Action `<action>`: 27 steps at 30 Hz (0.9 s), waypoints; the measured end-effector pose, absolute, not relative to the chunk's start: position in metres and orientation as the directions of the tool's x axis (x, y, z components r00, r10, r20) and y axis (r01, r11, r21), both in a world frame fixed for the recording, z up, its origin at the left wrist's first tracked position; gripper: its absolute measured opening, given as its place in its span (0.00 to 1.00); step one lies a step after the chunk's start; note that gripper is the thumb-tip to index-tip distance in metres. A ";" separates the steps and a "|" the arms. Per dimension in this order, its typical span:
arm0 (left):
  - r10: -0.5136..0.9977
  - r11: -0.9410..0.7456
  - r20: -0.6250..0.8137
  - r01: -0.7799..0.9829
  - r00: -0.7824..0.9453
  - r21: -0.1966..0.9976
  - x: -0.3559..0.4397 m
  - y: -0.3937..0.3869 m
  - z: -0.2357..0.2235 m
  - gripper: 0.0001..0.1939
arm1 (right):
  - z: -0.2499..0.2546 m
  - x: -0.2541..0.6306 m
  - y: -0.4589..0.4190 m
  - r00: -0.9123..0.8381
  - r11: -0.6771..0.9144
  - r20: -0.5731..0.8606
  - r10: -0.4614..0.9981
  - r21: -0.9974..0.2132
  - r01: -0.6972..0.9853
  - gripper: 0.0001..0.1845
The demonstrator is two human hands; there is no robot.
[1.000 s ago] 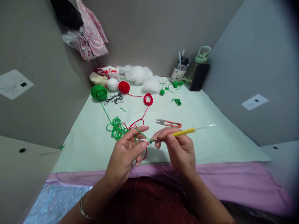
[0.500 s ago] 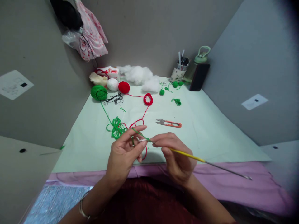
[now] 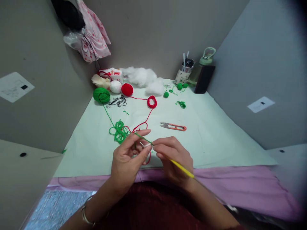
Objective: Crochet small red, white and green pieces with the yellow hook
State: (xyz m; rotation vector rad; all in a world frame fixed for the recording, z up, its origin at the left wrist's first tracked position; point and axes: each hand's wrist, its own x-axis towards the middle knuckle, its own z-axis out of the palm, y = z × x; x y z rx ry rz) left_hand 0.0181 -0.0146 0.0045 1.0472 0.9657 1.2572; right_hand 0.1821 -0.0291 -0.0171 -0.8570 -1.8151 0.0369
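Between thumb and fingers, my left hand (image 3: pixel 128 159) pinches a small crocheted piece (image 3: pixel 145 145) with white at its edge. Green yarn (image 3: pixel 142 136) runs over the raised left index finger to the piece. My right hand (image 3: pixel 176 158) grips a crochet hook (image 3: pixel 182 168) with a yellow handle; its working tip meets the piece, mostly hidden by my fingers. The hook's metal rear end points down to the right, blurred. A loose tangle of green yarn (image 3: pixel 120 131) lies just beyond my left hand, and red yarn (image 3: pixel 149 116) trails behind both hands.
Orange-handled thread snips (image 3: pixel 174 126) lie beyond my right hand. Farther back are a green yarn ball (image 3: pixel 101 95), a red ball (image 3: pixel 127 89), a red yarn ring (image 3: pixel 152 102), white stuffing (image 3: pixel 141 77), a pen cup (image 3: pixel 183 75), a dark phone-like slab (image 3: pixel 205 79) and a bottle (image 3: pixel 207 57).
My right hand has shifted slightly left and turned, so the hook's rear end has swung downward and toward me. My left hand stays nearly in place.
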 end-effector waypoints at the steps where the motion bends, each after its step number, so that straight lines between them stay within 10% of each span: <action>1: 0.992 0.076 -0.040 -0.309 0.122 0.948 0.018 -0.014 0.004 0.21 | -0.021 0.182 -0.029 -0.180 0.730 0.816 0.549 -0.364 0.578 0.16; 4: 0.934 0.308 -0.174 -0.462 0.311 0.831 0.016 -0.010 0.005 0.28 | -0.027 0.181 -0.029 -0.212 0.728 0.841 0.497 -0.272 0.629 0.24; 12: 0.916 0.377 -0.217 -0.538 0.337 0.754 0.011 -0.005 0.010 0.22 | -0.013 0.180 -0.021 0.134 0.592 0.593 0.794 -0.804 0.046 0.11; 22: 0.908 0.385 -0.202 -0.538 0.368 0.750 0.017 -0.005 0.003 0.26 | -0.023 0.175 -0.031 -0.047 0.697 0.788 0.614 -0.513 0.501 0.20; 27: 0.878 0.462 -0.266 -0.564 0.397 0.684 0.014 -0.001 0.008 0.19 | -0.020 0.176 -0.025 0.199 0.551 0.542 0.817 -0.834 0.009 0.12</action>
